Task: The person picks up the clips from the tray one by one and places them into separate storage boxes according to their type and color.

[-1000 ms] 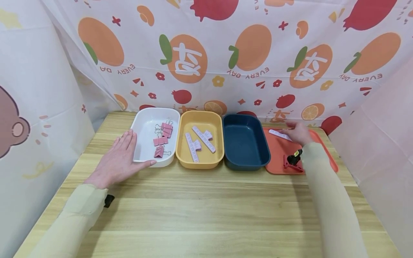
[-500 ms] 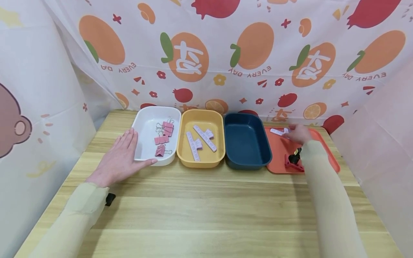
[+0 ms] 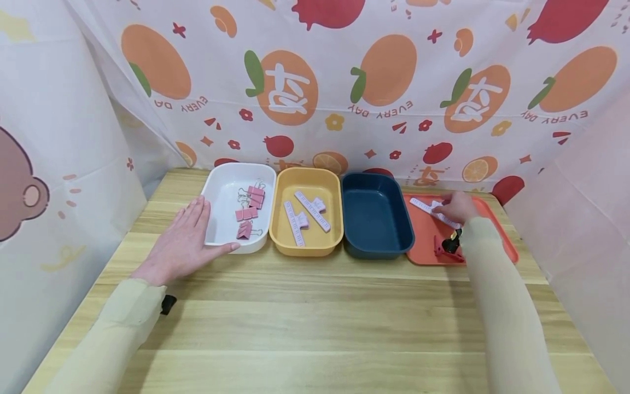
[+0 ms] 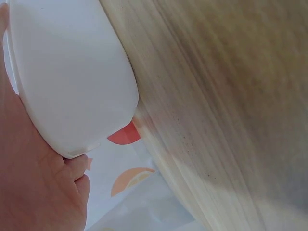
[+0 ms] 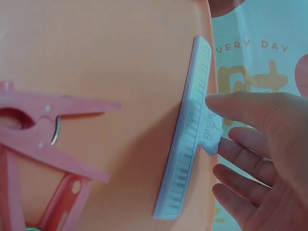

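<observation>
Pinching a long pale-pink plastic ruler-marked clip (image 5: 190, 139) by its tab, the right hand (image 3: 455, 207) works over the flat orange plastic tray (image 3: 497, 232); thumb on top, fingers (image 5: 240, 144) curled under the tab. Clip lies along the tray's far edge, w/ its strip seemingly flat on the tray, though the wrist view is too close to be sure.

Just nearer than the rt hand, by the wrist, red plastic clothes-peg clamps (image 3: 445, 250) sit on the same tray, plus a small black-and-yellow clamp (image 3: 450, 241) touching them.

Left hand (image 3: 184, 243) rests flat on the light wooden tabletop (image 3: 315, 317), fingers straight & relaxed, gripping nothing; its thumb side lies against the near-left corner of the white rectangular plastic bin (image 3: 216, 189). Inside that bin, right of the fingers: several pink metal binder clips (image 3: 248, 210).

Btwn the two hands, left to right: a yellow rectangular plastic bin (image 3: 305, 249) w/ two more pale-pink ruler clips (image 3: 305, 216), then a dark blue rectangular plastic bin (image 3: 376, 219), which sits just left of the tray. Bins stand side by side, touching or nearly so.

Beyond both hands hangs a fruit-print cloth backdrop (image 3: 344, 82).
</observation>
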A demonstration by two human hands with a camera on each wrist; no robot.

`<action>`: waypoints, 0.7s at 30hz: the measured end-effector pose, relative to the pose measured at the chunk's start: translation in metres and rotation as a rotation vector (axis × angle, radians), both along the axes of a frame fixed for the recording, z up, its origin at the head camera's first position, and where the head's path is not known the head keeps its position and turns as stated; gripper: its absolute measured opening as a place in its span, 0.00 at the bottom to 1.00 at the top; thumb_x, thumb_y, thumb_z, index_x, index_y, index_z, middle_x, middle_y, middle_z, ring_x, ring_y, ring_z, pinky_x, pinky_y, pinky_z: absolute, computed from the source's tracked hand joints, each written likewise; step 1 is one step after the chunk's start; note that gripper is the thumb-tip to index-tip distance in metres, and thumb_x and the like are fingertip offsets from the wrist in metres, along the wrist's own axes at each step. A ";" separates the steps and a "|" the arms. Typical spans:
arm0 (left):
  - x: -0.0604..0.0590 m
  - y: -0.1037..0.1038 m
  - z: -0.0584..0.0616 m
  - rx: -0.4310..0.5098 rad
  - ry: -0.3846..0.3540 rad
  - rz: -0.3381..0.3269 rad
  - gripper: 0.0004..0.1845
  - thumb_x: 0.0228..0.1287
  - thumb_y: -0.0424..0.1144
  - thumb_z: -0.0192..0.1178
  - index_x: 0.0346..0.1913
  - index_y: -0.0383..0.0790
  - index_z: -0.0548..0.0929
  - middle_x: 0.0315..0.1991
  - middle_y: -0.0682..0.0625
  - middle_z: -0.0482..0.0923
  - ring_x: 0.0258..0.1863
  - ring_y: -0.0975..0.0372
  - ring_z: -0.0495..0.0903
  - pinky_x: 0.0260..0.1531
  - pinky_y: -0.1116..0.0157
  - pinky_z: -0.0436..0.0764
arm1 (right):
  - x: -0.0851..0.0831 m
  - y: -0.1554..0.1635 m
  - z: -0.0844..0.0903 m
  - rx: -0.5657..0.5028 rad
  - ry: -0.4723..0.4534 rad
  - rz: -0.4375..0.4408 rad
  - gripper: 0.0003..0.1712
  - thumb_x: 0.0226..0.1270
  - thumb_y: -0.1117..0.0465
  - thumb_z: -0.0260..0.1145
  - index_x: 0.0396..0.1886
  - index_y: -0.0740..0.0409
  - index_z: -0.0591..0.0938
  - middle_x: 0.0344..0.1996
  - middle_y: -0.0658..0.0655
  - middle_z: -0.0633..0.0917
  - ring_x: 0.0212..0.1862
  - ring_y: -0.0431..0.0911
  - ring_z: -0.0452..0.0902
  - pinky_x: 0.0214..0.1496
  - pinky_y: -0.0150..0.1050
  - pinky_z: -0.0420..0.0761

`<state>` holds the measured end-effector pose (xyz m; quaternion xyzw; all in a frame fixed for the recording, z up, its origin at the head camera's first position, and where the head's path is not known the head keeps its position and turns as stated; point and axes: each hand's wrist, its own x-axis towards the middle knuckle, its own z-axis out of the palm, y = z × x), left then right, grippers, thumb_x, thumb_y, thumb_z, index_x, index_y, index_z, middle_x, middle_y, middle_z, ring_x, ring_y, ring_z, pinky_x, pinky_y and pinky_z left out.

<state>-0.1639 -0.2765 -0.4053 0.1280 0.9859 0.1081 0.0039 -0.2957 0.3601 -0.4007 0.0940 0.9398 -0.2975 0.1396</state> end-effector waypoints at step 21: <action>0.001 -0.001 -0.003 0.004 0.020 -0.012 0.66 0.62 0.77 0.52 0.78 0.22 0.41 0.79 0.28 0.35 0.78 0.37 0.39 0.75 0.41 0.42 | 0.007 0.002 -0.013 0.005 0.021 -0.009 0.34 0.71 0.57 0.69 0.71 0.68 0.73 0.65 0.72 0.73 0.61 0.65 0.67 0.67 0.62 0.71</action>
